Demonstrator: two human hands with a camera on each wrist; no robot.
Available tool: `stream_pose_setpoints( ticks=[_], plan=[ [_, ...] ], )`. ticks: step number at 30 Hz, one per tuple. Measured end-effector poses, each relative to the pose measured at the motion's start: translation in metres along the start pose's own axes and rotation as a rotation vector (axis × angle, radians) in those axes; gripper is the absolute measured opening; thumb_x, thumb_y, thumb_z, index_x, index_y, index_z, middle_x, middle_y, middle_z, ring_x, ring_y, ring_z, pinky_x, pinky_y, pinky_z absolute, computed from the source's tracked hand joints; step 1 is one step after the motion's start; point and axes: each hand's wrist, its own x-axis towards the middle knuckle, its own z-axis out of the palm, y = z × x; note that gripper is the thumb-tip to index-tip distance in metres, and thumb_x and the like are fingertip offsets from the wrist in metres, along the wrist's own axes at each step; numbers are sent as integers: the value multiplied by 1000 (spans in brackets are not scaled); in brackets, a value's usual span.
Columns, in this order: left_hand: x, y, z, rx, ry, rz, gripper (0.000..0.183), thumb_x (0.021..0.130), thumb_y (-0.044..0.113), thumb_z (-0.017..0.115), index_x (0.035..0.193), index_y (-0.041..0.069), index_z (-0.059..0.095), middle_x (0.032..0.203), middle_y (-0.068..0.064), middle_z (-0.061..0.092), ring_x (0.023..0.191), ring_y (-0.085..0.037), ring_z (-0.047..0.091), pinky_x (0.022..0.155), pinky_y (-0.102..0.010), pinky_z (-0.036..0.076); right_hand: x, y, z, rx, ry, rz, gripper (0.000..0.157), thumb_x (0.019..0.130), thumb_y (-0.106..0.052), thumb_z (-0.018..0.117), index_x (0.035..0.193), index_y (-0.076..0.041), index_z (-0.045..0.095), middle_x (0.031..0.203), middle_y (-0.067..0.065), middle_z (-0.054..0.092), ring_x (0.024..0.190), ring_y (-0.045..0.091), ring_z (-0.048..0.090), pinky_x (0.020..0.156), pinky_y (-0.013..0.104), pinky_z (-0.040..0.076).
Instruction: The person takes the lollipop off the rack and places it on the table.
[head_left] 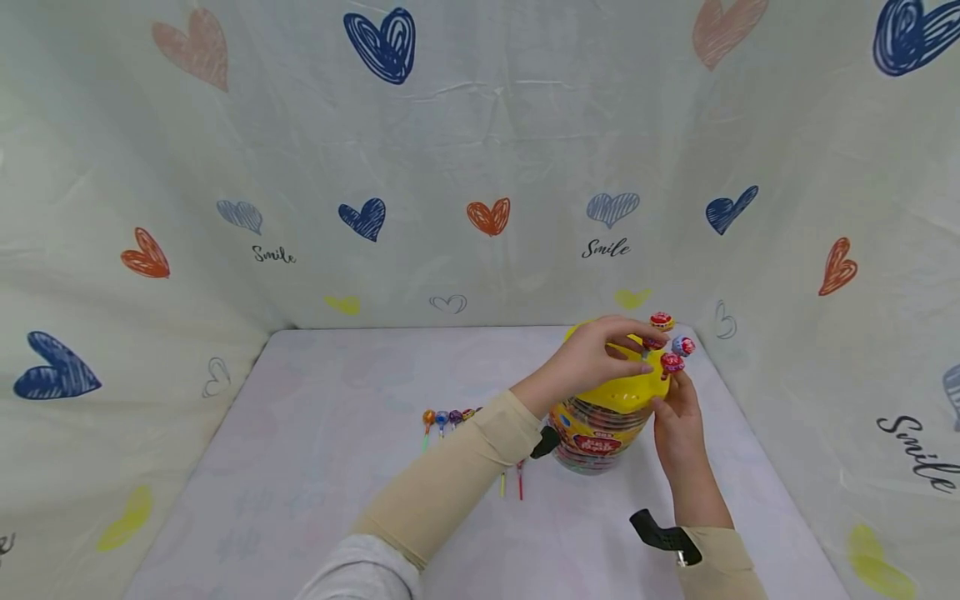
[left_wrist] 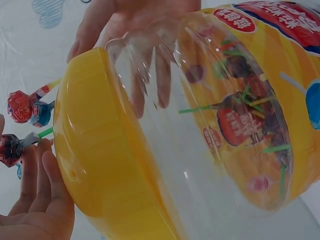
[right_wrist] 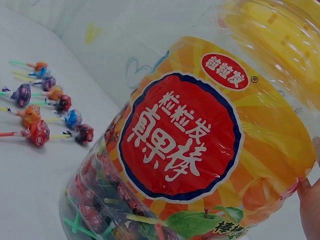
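Observation:
A clear plastic candy jar (head_left: 588,458) with a yellow-and-red label leans to the right on the table. Its yellow lid (head_left: 626,393) carries several wrapped lollipops with their sticks in the top. My left hand (head_left: 592,354) reaches over the lid, thumb and fingers pinching a dark red lollipop (left_wrist: 10,150) whose green stick meets the lid. At the jar's right side my right hand (head_left: 678,421) grips the neck, thumb by the lid's edge and fingers behind the clear plastic. A red lollipop (left_wrist: 20,106) stands nearby on the lid. More lollipops fill the lower jar (right_wrist: 90,210).
Rows of lollipops (right_wrist: 37,132) lie on the white table (head_left: 315,467) left of the jar, partly hidden by my left forearm in the head view. A pale curtain (head_left: 487,125) with printed hearts hangs behind and on both sides.

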Motion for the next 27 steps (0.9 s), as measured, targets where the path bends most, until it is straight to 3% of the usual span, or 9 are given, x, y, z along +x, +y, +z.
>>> stream_pose_setpoints(
  ticks=[8,16,20,27],
  plan=[
    [0,3,1,-5,13,-25,43,86,6,73,126,18,66,123,9,58,100,-1,59,80,-13,50,0,0,-1,10,2,-5,46,100,-7,51,142,-23,44,149,-2,32,137,13,28,117,31,17],
    [0,2,2,10,63,7,42,87,5,72,126,19,65,121,10,59,100,-1,58,82,-13,49,1,0,-1,-11,4,-10,45,100,-7,51,141,-23,43,150,-1,32,138,15,27,117,31,17],
    [-1,5,0,-38,104,-8,42,88,5,71,127,21,64,121,11,59,101,-2,59,82,-14,50,2,-1,-2,-32,5,-27,44,100,-5,52,140,-21,45,149,0,34,137,16,27,117,33,18],
    [-11,8,-7,-118,166,-23,43,87,5,72,126,20,64,122,8,59,102,-8,61,80,-18,52,4,-3,-3,-60,-7,-71,42,97,2,53,134,-17,47,144,3,39,134,19,32,113,30,29]
  ],
)
